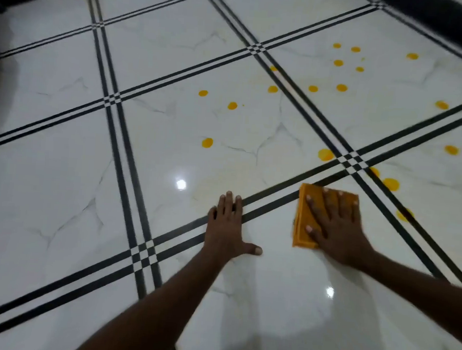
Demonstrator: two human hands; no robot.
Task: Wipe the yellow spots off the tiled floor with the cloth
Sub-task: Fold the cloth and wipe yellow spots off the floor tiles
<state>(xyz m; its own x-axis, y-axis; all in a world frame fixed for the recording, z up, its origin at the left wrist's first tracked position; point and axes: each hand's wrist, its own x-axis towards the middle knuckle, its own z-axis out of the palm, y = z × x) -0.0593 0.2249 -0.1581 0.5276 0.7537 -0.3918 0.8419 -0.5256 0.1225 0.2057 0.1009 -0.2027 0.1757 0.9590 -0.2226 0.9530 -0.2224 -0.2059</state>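
Orange cloth [307,206] lies flat on the tiled floor [62,180] under the spread right hand [337,230], yellow spots [391,184] just beyond it, left hand [228,228] flat beside it, fingers straight.

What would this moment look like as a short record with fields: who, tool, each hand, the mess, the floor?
who: a person leaning over the floor, only arms and hands visible
tool: folded orange cloth
right hand: flat on the cloth, fingers spread, pressing it to the floor
left hand: flat on a bare tile, fingers straight
mess: many yellow spots left, mostly ahead and to the right of the cloth
floor: glossy white tiles with black striped borders, faint yellowish smear ahead of the left hand
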